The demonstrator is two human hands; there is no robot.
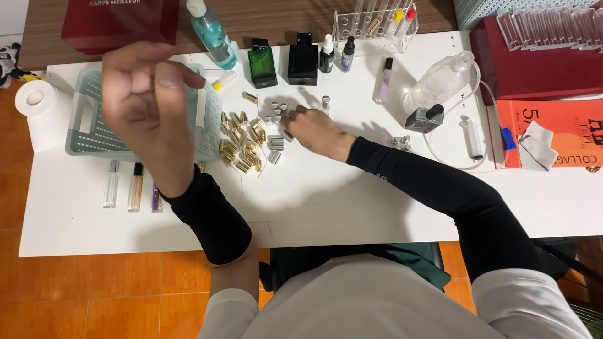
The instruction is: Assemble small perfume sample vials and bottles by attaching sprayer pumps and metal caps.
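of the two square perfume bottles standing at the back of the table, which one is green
The left one of the pair, the green square bottle; the black square bottle stands right beside it, and both have black caps.

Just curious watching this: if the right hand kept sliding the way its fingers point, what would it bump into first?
Probably the small silver caps just beyond the right hand, whose fingertips point up-left at them; the green bottle stands farther on.

Glossy gold metal caps (242,143) lie on a smooth matt white table (326,201).
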